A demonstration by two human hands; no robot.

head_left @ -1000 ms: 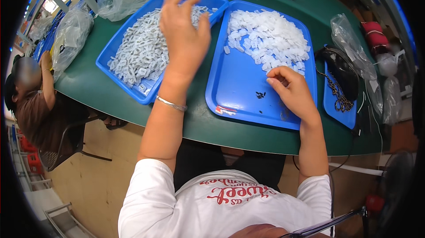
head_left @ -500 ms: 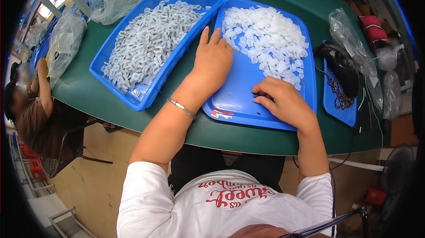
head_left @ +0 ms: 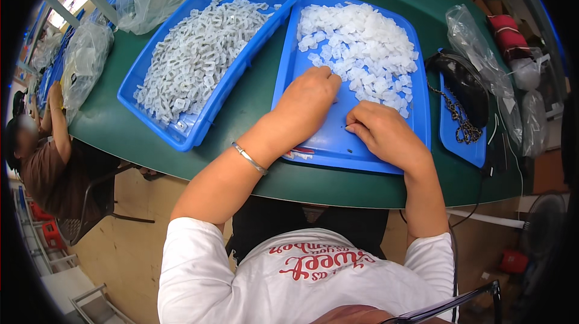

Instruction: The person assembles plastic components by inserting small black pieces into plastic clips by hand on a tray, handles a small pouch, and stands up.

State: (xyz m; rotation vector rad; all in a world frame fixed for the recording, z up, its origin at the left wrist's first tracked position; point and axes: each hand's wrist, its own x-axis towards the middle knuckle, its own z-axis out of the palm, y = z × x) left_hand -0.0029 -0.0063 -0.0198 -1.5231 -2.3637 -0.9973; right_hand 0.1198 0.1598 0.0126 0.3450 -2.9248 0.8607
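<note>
Left hand (head_left: 309, 98) over right-hand blue tray (head_left: 322, 141), fingers curled in at near edge of white translucent pieces (head_left: 377, 31); grip contents hidden, cannot tell; right hand (head_left: 386, 134) over same tray, thumb and forefinger drawn together, dark speck (head_left: 346, 127) at tips, cannot tell whether pinched; small black piece (head_left: 350, 151) on tray floor, nearer person; white pieces heaped toward far end; blue bin (head_left: 232, 84) of pale grey parts (head_left: 202, 55) just beside, left.
</note>
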